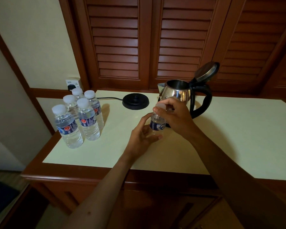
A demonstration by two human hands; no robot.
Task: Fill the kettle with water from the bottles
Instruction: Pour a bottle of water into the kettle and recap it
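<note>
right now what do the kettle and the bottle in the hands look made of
Kettle: polished metal, likely stainless steel, mirror reflections on its body; black handle looks plastic. Bottle: clear thin plastic, see-through, printed blue label, whitish plastic-looking cap.

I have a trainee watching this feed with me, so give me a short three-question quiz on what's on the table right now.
1. How many capped bottles stand grouped at the left of the table?
2. True or false: the kettle sits on its black base.
3. What does the right hand grip: A) the kettle handle, B) the cap of the held bottle, C) the plug?

Key: 1) five; 2) false, it stands beside it, lid open; 3) B, while the left hand holds the bottle.
</note>
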